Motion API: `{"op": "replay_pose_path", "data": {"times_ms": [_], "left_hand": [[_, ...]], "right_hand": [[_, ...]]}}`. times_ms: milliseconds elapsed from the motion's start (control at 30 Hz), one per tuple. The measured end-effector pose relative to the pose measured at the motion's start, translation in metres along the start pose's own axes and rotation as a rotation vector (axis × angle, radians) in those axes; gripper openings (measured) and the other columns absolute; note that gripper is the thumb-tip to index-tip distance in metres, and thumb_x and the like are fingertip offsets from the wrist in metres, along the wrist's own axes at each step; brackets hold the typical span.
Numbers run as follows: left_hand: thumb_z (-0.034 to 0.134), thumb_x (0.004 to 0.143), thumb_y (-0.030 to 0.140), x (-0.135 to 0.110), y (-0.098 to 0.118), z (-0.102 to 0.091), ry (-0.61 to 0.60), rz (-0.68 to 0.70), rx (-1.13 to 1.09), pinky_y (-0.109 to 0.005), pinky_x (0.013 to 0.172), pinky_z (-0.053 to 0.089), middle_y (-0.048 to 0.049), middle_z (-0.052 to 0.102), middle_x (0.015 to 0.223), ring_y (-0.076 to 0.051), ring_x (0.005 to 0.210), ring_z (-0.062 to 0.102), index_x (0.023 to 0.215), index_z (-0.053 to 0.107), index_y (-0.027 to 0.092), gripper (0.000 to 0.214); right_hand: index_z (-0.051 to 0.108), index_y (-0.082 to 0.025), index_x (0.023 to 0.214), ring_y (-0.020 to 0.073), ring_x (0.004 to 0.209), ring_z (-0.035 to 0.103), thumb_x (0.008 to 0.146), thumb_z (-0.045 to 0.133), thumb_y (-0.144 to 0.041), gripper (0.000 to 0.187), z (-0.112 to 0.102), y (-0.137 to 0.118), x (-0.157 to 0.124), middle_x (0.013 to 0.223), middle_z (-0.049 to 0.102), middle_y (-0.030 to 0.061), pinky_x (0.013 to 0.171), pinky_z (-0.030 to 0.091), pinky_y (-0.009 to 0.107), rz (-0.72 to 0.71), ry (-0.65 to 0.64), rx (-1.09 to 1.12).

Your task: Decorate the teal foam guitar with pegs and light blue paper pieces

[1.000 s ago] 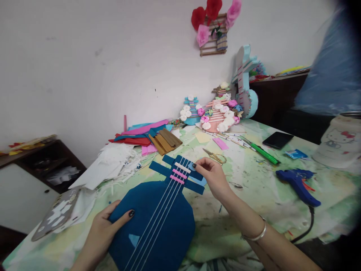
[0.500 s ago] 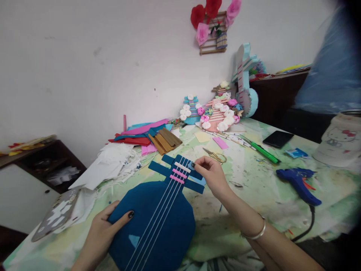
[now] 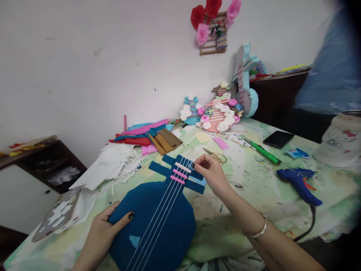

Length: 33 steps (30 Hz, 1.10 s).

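A dark blue foam guitar-shaped craft [image 3: 158, 220] lies on the table, with white strings and pink and white cross strips at its neck. My left hand [image 3: 103, 235] grips its lower left edge, thumb on top. My right hand [image 3: 211, 174] is pinched at the right side of the neck, pressing a small light blue piece against a dark blue cross bar.
Gold scissors [image 3: 216, 155], a blue glue gun [image 3: 299, 181], a green pen [image 3: 262, 151], a black phone [image 3: 278, 139] and a white jar [image 3: 340, 140] lie to the right. Coloured paper strips [image 3: 146, 136], white scraps [image 3: 109, 163] and flower crafts [image 3: 217, 113] sit toward the wall.
My right hand has shifted very slightly at the guitar's neck; the pinch stays closed. My left hand has kept its hold.
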<state>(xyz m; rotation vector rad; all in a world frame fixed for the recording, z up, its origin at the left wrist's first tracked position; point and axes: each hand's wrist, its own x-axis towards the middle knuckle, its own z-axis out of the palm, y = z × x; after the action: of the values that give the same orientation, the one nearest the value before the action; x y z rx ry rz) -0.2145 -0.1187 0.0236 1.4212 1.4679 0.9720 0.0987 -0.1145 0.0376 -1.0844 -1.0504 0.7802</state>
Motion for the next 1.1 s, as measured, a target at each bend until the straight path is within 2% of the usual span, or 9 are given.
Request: {"op": "replay_pose_path", "data": {"times_ms": [167, 267, 367, 500, 667, 800, 933, 1100], "left_hand": [[0.078, 0.055, 0.049, -0.001, 0.003, 0.002, -0.017, -0.033, -0.01, -0.032, 0.058, 0.059, -0.0072, 0.073, 0.084, -0.029, 0.069, 0.07, 0.094, 0.062, 0.017, 0.053], [0.078, 0.055, 0.05, 0.0, 0.003, 0.003, -0.003, -0.02, -0.005, -0.031, 0.059, 0.059, -0.0067, 0.073, 0.081, -0.028, 0.069, 0.069, 0.092, 0.062, 0.016, 0.052], [0.078, 0.055, 0.05, 0.0, 0.003, 0.002, -0.017, -0.031, -0.002, -0.032, 0.059, 0.059, -0.0065, 0.073, 0.082, -0.028, 0.068, 0.069, 0.092, 0.062, 0.016, 0.053], [0.078, 0.055, 0.051, 0.0, 0.003, 0.001, -0.011, 0.008, 0.026, -0.031, 0.059, 0.059, -0.0061, 0.072, 0.082, -0.027, 0.069, 0.068, 0.088, 0.063, 0.017, 0.05], [0.078, 0.054, 0.05, 0.001, -0.002, -0.001, 0.008, 0.066, 0.074, -0.03, 0.059, 0.058, -0.0061, 0.072, 0.08, -0.027, 0.069, 0.068, 0.086, 0.064, 0.016, 0.048], [0.077, 0.057, 0.048, 0.002, -0.004, -0.001, -0.017, 0.036, 0.041, -0.031, 0.06, 0.058, -0.0055, 0.072, 0.081, -0.027, 0.07, 0.068, 0.09, 0.064, 0.017, 0.048], [0.077, 0.059, 0.047, 0.001, -0.001, 0.002, -0.049, 0.007, 0.004, -0.032, 0.059, 0.058, -0.0054, 0.072, 0.081, -0.027, 0.069, 0.069, 0.092, 0.063, 0.017, 0.047], [0.077, 0.058, 0.048, 0.002, 0.007, 0.006, -0.069, 0.055, 0.023, -0.029, 0.061, 0.058, -0.005, 0.072, 0.078, -0.026, 0.07, 0.068, 0.088, 0.065, 0.016, 0.045]], "right_hand": [[0.058, -0.019, 0.073, 0.0137, 0.066, 0.058, 0.069, 0.065, -0.037, 0.019, -0.008, -0.011, 0.002, 0.072, 0.063, 0.001, 0.062, 0.045, 0.026, 0.111, -0.028, 0.145], [0.062, -0.019, 0.079, 0.015, 0.071, 0.061, 0.068, 0.067, -0.039, 0.024, -0.013, -0.015, 0.002, 0.077, 0.066, 0.0032, 0.065, 0.047, 0.027, 0.15, -0.086, 0.147], [0.065, -0.018, 0.084, 0.0157, 0.074, 0.062, 0.065, 0.072, -0.033, 0.025, -0.013, -0.015, 0.001, 0.078, 0.068, 0.0027, 0.067, 0.046, 0.027, 0.132, -0.178, 0.102], [0.065, -0.017, 0.077, 0.0135, 0.067, 0.06, 0.071, 0.066, -0.032, 0.017, -0.01, -0.01, -0.001, 0.07, 0.066, 0.0005, 0.063, 0.044, 0.026, 0.09, -0.265, 0.101], [0.064, -0.016, 0.076, 0.0119, 0.063, 0.056, 0.072, 0.064, -0.029, 0.013, -0.007, -0.006, -0.003, 0.069, 0.064, -0.0005, 0.059, 0.041, 0.024, 0.041, -0.233, 0.065], [0.063, -0.016, 0.074, 0.0115, 0.06, 0.054, 0.071, 0.064, -0.029, 0.013, -0.006, -0.008, -0.004, 0.066, 0.062, -0.0007, 0.056, 0.039, 0.024, 0.036, -0.211, 0.06], [0.063, -0.017, 0.072, 0.0113, 0.059, 0.054, 0.071, 0.064, -0.03, 0.014, -0.01, -0.013, -0.005, 0.065, 0.062, -0.0008, 0.057, 0.04, 0.024, 0.054, -0.219, 0.076], [0.062, -0.017, 0.07, 0.0109, 0.056, 0.053, 0.067, 0.067, -0.029, 0.013, -0.016, -0.014, -0.006, 0.063, 0.061, -0.0012, 0.052, 0.039, 0.023, 0.055, -0.204, 0.066]]}}
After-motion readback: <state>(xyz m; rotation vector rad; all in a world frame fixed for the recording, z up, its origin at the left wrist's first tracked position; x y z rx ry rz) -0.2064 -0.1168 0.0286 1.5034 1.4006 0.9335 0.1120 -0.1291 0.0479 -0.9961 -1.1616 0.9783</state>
